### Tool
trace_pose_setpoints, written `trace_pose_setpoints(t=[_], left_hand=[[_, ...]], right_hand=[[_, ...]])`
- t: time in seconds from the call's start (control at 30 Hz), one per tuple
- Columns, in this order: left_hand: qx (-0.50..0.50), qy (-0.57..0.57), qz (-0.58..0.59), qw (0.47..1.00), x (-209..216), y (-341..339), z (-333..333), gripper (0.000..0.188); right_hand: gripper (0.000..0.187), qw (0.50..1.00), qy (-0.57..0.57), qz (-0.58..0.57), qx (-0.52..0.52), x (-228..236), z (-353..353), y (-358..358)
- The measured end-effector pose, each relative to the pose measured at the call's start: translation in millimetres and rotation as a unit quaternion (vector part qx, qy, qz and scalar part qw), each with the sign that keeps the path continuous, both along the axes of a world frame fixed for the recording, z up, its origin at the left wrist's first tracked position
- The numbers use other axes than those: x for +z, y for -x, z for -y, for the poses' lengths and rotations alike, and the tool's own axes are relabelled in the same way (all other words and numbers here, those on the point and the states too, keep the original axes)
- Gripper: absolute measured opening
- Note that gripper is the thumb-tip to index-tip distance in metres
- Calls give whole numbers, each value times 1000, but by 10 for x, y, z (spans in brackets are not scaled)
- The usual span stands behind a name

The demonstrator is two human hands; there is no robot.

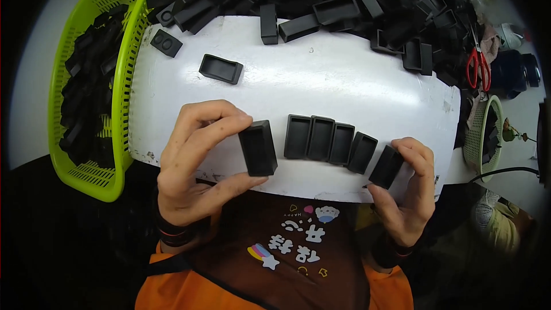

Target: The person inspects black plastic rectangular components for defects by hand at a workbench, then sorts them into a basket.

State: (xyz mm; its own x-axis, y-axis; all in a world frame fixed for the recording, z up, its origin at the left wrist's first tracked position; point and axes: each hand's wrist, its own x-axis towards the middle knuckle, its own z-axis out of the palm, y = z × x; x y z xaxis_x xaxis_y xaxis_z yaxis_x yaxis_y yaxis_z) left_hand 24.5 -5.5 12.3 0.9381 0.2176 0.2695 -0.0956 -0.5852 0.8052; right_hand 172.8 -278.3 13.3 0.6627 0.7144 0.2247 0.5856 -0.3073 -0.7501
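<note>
My left hand (188, 163) pinches a small black rectangular box (259, 149) by its two ends, thumb below and fingers above. At the right, my right hand (412, 195) grips a similar black box (386, 167) in the same way, thumb at its near end. Between the two stands a slightly curved row of several open-topped black boxes (320, 139), side by side on the white board (270, 89). Apart from them, farther back, lies one more open black box (221, 69). Whether the two held boxes touch the board, I cannot tell.
A heap of black boxes (338, 11) covers the far side. On the left stands a green basket (117, 132) of black parts. Red-handled scissors (477, 69), a dark blue bottle (511, 74) and a smaller pale basket (475, 129) are at the right.
</note>
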Motion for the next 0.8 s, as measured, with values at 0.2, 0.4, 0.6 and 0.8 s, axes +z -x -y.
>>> trace_pose_setpoints(t=[0.2,0.4,0.6,0.8], left_hand=[[-59,-72,38,995,43,-278,104,58],[-25,-42,101,994,89,-303,170,54],[-72,-37,59,995,-57,-489,370,69],[-47,-203,29,978,376,-225,214,53]], right_hand=[[65,994,17,61,87,1,-266,-62],[66,977,-202,45,44,-64,-183,-86],[71,987,-81,55,127,-145,-558,-26],[72,989,54,128,58,243,-75,-56]])
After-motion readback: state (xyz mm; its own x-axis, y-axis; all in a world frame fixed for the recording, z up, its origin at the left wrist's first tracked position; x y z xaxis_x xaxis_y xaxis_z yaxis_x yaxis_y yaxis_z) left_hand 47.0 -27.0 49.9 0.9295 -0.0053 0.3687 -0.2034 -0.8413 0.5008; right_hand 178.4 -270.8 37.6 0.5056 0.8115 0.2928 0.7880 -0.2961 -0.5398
